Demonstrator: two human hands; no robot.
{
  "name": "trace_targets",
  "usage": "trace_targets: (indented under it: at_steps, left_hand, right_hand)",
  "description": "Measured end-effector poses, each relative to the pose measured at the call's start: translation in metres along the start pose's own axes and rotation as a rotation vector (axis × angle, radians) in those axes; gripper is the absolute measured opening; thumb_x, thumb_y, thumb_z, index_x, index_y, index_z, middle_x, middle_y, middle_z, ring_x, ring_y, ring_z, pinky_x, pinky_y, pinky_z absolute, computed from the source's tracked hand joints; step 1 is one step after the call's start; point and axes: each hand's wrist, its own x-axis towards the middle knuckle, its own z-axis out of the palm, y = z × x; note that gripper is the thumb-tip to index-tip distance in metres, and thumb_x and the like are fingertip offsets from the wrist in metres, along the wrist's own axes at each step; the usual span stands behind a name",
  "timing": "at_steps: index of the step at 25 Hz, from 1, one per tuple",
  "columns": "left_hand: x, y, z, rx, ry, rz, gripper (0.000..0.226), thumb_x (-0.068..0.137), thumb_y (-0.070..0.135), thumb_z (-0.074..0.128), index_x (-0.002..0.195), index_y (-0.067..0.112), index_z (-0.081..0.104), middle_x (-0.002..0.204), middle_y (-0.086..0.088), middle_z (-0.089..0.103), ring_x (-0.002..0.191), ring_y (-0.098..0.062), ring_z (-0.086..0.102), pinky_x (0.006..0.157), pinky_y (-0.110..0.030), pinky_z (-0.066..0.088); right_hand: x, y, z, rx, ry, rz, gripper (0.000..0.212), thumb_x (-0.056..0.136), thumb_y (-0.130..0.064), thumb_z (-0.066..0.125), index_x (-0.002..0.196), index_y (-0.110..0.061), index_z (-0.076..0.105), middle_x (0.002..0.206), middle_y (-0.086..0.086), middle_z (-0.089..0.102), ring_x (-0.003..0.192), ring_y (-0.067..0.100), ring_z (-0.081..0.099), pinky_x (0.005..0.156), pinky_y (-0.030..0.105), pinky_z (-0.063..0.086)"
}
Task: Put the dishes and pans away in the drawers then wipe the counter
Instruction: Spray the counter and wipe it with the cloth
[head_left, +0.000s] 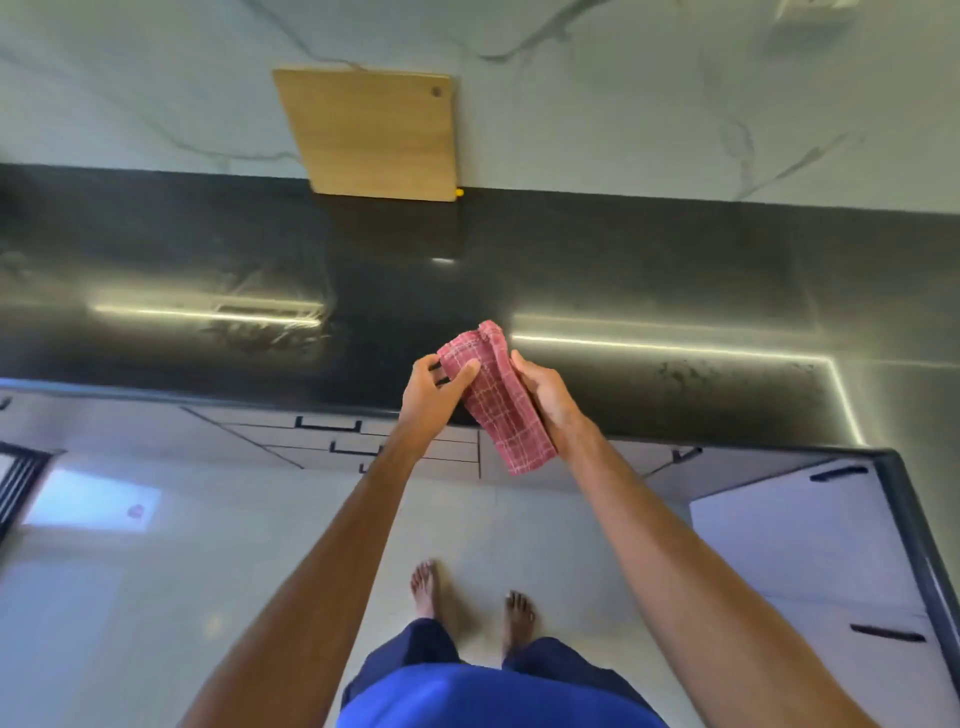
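Drawers (332, 431) closed, so wiping looks due: left hand (434, 389) fingers (426, 365) pinch the cloth (501, 410), right hand (545, 395) curls round it, above the bench (649, 270); next, press it flat and sweep

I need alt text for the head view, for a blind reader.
The left hand and right hand hold a red checked cloth above the black counter. A wooden cutting board leans against the marble wall behind.

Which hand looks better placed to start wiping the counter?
Probably right: the right hand holds the red cloth along its length; the left hand only pinches its top end.
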Motion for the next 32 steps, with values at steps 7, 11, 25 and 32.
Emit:
trace_targets:
  at_steps: [7,11,25,32]
  left_hand:
    - [-0.001,0.025,-0.166,-0.206,0.149,0.084,0.032,0.088,0.033,0.079,0.112,0.013,0.070,0.098,-0.004,0.078,0.089,-0.015,0.076,0.078,-0.035,0.064]
    - [0.006,0.036,-0.276,-0.227,0.272,0.151,0.026,0.090,0.034,0.077,0.110,0.019,0.067,0.097,0.001,0.077,0.086,-0.010,0.076,0.071,-0.027,0.062]
    - [0.036,0.015,-0.645,-0.405,0.321,0.159,0.036,0.088,0.022,0.078,0.121,0.009,0.067,0.105,-0.013,0.077,0.098,-0.025,0.075,0.086,-0.037,0.062]
    - [0.088,-0.007,-0.780,-0.396,0.434,0.112,0.032,0.094,0.028,0.071,0.118,0.006,0.067,0.096,-0.011,0.078,0.087,-0.019,0.077,0.073,-0.028,0.062]
  right_hand:
    - [0.034,0.005,0.152,0.008,-0.247,-0.018,0.059,0.101,-0.051,0.057,0.140,-0.006,0.059,0.123,0.021,0.067,0.103,0.033,0.068,0.095,0.051,0.054]
    - [0.067,0.012,0.237,-0.157,-0.302,-0.009,0.053,0.094,-0.032,0.070,0.139,-0.006,0.057,0.131,0.020,0.067,0.121,0.038,0.065,0.103,0.051,0.053]
    - [0.237,0.002,0.539,-0.170,-0.100,-0.218,0.042,0.082,-0.019,0.085,0.120,-0.006,0.072,0.114,0.014,0.077,0.108,0.030,0.073,0.085,0.039,0.060]
    - [0.320,0.004,0.676,-0.236,-0.098,-0.308,0.032,0.087,-0.027,0.082,0.114,-0.014,0.073,0.107,0.011,0.079,0.103,0.029,0.075,0.090,0.045,0.061]
